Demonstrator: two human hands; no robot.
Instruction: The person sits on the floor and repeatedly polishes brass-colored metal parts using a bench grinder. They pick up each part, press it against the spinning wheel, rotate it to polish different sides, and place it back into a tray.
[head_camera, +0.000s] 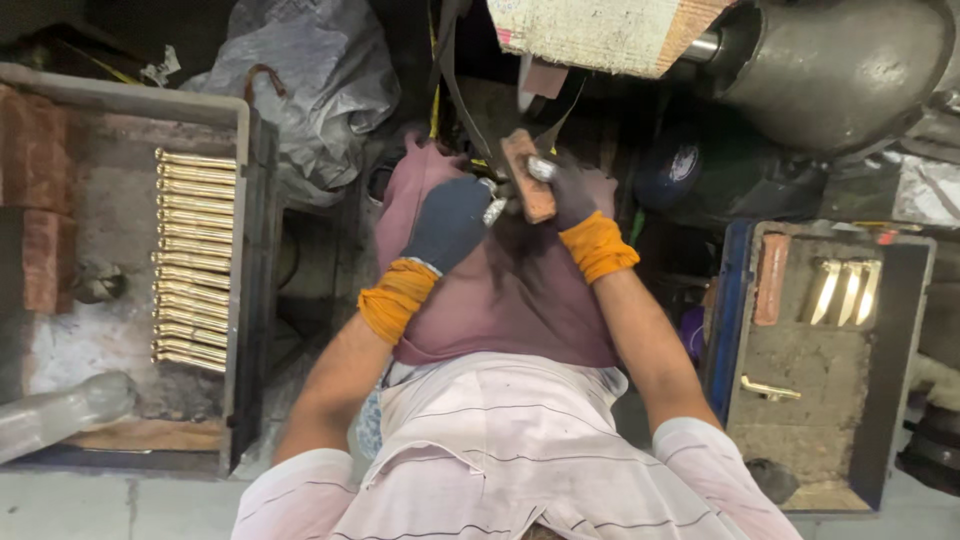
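Both my hands wear dark gloves with orange cuffs and meet over my lap, which is covered by a maroon cloth (520, 300). My right hand (568, 195) grips a small reddish-brown block (527, 175) with a shiny metal piece (541, 168) pressed against it. My left hand (450, 220) is closed on the other, shiny end of that metal piece (494, 210), just left of the block. A dark belt (462, 95) runs up from the block toward a machine above.
A tray on the left (240, 300) holds a column of several polished brass pieces (195, 258) and red bricks (35, 150). On the right, a dark tray (905, 360) holds three brass pieces (848, 292), one loose brass piece (770, 389) and a brick. A grey motor housing (840, 70) sits upper right.
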